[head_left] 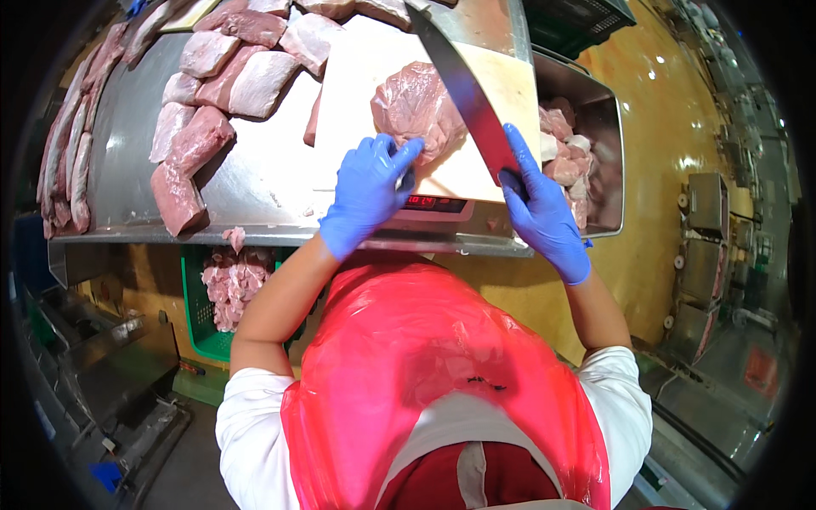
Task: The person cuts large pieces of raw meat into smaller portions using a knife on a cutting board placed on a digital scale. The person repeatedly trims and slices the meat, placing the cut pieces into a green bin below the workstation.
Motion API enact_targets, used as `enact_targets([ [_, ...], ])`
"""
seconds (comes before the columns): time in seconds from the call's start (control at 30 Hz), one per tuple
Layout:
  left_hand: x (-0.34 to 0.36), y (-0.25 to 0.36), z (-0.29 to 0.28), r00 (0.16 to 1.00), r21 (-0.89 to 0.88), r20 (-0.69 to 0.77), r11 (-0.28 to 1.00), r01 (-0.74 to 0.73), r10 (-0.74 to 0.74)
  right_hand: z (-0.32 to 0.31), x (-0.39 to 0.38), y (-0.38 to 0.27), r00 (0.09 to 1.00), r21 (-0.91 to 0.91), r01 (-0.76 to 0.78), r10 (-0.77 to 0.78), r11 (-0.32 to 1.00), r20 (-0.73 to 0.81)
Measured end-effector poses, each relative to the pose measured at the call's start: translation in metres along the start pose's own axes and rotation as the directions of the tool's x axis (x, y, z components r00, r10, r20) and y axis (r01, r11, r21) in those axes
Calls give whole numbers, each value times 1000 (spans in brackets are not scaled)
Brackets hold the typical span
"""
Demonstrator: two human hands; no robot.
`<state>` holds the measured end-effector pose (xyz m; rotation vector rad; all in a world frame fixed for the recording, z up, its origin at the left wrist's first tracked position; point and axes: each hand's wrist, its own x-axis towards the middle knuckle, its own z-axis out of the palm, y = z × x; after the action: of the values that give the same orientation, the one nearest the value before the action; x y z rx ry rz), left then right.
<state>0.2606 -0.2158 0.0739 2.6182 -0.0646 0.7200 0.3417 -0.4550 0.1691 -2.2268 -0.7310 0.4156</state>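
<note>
Head view: a meat piece [412, 98] lies on a cutting board [510, 89], with a knife [466, 89] held over its right side. Clock positions are read from the meat piece, 12 o'clock lying toward the top. The gloved right hand [544, 212], at 4 o'clock, has its grip wrapped around the knife's handle, index finger extended along the blade, which points toward 11 o'clock; whether the edge touches the meat cannot be told. The gloved left hand [365, 187], at 7 o'clock, sets bent fingers against the near side of the meat; whether its grip pinches a fold or merely steadies it cannot be told. A scale [429, 215] with a lit red display shows at 6 o'clock. Other meat blocks [263, 81] lie on the metal surface [110, 170] at 9 o'clock; a steel tub [618, 161] holding smaller pieces stands at 3 o'clock.

On technique: the knife work appears to call for left fingertips kept curled and clear of the blade's line, with firm, even pressure, since soft, moist meat is liable to slide. Long drawing strokes should serve better than downward force. The extended index finger probably aids steering, provided that it stays off the cutting edge.
</note>
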Motion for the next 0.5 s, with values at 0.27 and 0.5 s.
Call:
enact_targets([
  [0.27,-22,-15,14,995,-2,-102,1000,3,-4,53,55,-25,938,-44,324,-315,945,143],
  [0.5,-28,-24,10,994,-2,-106,1000,-25,25,-5,-21,14,919,-494,309,-120,813,377],
])
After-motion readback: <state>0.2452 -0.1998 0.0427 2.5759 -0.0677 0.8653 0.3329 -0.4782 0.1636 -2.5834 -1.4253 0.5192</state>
